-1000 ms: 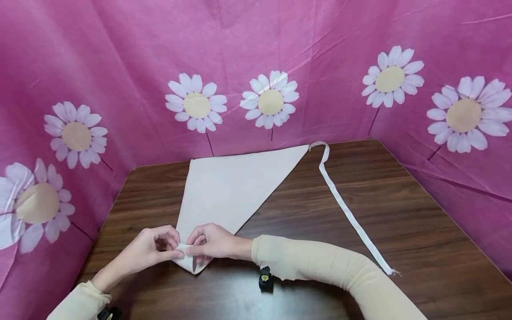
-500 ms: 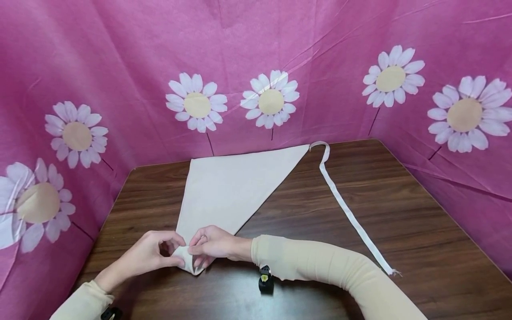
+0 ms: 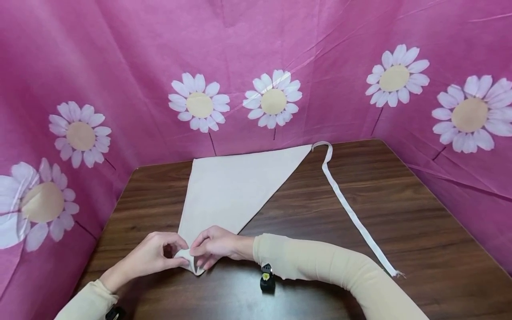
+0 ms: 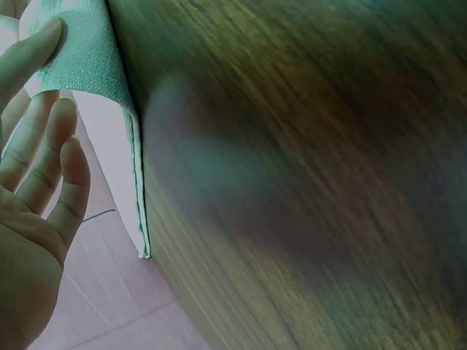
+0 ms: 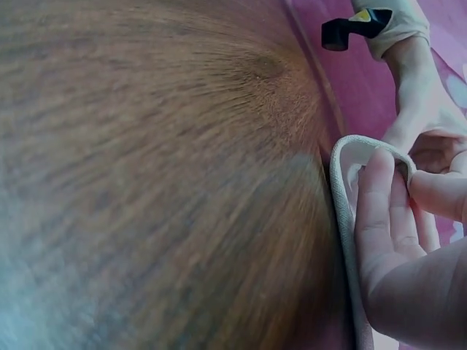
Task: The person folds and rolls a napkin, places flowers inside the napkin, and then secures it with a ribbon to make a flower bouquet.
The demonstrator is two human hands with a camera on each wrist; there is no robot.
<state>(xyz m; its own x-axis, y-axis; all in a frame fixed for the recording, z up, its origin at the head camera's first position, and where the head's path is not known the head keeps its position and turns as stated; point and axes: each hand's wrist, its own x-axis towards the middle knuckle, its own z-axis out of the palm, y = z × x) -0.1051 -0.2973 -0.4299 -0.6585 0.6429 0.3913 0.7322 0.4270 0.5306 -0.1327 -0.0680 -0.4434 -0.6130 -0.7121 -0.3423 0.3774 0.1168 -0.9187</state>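
Observation:
An off-white cloth (image 3: 236,191), roughly triangular with one point toward the person, lies flat on the table. At its near corner my left hand (image 3: 146,257) pinches the turned-up fabric between thumb and fingers. Close beside it, my right hand (image 3: 222,242) pinches the same corner from the right. In the left wrist view the left thumb lies on the curled cloth edge (image 4: 87,55), some fingers behind it. The right wrist view shows the right fingers (image 5: 376,197) inside the fold, with the thumb against its rim.
A narrow white strap (image 3: 348,206) runs from the cloth's far right corner to the right, ending frayed. The dark wood-grain table (image 3: 304,284) is bounded at the back and sides by a pink curtain (image 3: 256,35) with daisies. Black wrist cameras (image 3: 267,280) sit at both cuffs.
The turned-up corner has curled over further, and the left hand has shifted slightly right and down along it. The right hand stays nearly in place. The head view has turned slightly.

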